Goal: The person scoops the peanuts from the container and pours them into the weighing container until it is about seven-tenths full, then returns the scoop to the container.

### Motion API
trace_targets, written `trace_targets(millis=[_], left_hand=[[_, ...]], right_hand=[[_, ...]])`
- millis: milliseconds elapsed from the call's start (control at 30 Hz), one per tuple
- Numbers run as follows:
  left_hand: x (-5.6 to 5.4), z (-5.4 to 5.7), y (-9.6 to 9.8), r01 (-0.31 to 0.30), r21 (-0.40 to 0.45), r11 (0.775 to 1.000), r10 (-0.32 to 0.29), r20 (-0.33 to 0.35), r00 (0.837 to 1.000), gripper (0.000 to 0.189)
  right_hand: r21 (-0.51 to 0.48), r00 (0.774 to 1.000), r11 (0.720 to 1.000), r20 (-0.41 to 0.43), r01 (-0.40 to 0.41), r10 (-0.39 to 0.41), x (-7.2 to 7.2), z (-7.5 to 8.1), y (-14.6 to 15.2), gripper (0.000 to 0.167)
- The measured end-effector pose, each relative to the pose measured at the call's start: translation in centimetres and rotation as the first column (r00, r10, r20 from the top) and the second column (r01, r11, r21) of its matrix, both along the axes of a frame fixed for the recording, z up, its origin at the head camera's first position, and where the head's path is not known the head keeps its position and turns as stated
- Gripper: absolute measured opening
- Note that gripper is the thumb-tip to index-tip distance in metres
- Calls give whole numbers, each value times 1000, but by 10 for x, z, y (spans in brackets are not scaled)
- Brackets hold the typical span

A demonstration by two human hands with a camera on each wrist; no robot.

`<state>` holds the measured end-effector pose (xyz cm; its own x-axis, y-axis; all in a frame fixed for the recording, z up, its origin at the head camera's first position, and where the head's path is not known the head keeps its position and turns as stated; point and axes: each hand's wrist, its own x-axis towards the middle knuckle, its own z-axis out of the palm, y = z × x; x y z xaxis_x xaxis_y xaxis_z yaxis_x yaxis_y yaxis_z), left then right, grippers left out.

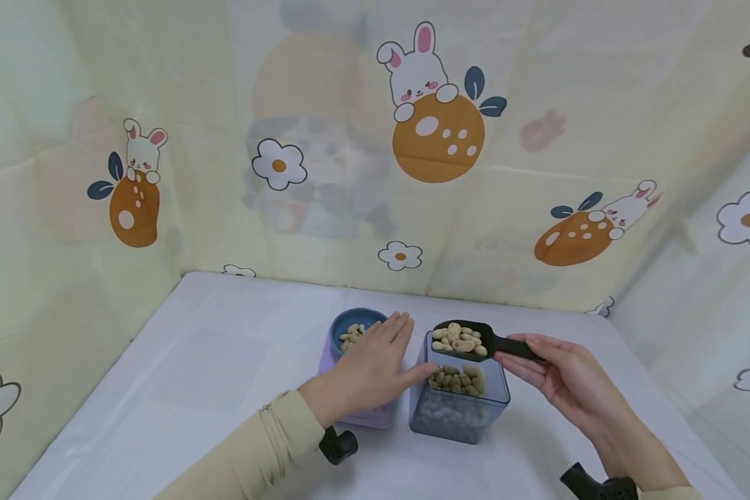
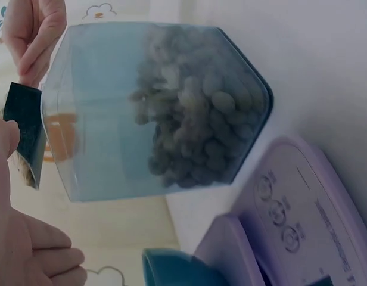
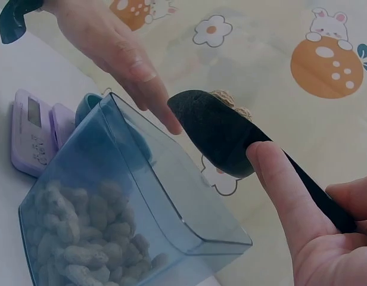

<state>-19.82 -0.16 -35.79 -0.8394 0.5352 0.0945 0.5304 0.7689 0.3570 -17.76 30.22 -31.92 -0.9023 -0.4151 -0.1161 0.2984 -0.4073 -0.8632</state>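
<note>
My right hand (image 1: pixel 556 371) grips the handle of a black scoop (image 1: pixel 494 342) heaped with peanuts (image 1: pixel 459 338) in their shells. The scoop is held over the back of a clear blue bin (image 1: pixel 459 417), partly filled with more peanuts (image 3: pixel 82 238). My left hand (image 1: pixel 375 361) is stretched out flat, its thumb reaching over the bin's left edge close to the scoop. Beneath and behind that hand a blue bowl (image 1: pixel 335 333) with some peanuts (image 1: pixel 352 335) sits on a purple kitchen scale (image 1: pixel 375 417); the hand hides part of both.
A white-covered table (image 1: pixel 194 389) bears everything, with a printed curtain (image 1: pixel 325 139) of rabbits and flowers behind it. The scale (image 3: pixel 28 137) stands directly left of the bin. Dark cameras are strapped to both wrists.
</note>
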Motion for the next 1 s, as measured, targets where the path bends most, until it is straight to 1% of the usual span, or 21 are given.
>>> trace_targets(millis=[133, 333, 433, 667, 833, 1000], left_hand=[[-1, -2, -8, -13, 8, 1000, 13, 5, 1000, 90], [-2, -3, -19, -22, 1, 1000, 22, -10, 1000, 86], [-3, -4, -25, -31, -9, 999, 31, -27, 999, 85], [-7, -9, -39, -66, -60, 996, 61, -87, 994, 87], [-9, -12, -49, -102, -82, 991, 95, -92, 991, 88], [-10, -15, -59, -121, -82, 989, 112, -103, 988, 88]], right_hand=[[5, 1000, 1000, -11, -12, 12, -3, 1, -6, 32], [-3, 998, 999, -47, -40, 39, -7, 2, -14, 33], [7, 998, 999, -54, -44, 45, -9, 2, -19, 32], [61, 998, 998, -56, -20, 24, -14, 3, -30, 29], [98, 999, 995, -51, -1, 6, -19, 4, -41, 26], [154, 998, 988, -65, 14, -4, -25, 3, -52, 25]])
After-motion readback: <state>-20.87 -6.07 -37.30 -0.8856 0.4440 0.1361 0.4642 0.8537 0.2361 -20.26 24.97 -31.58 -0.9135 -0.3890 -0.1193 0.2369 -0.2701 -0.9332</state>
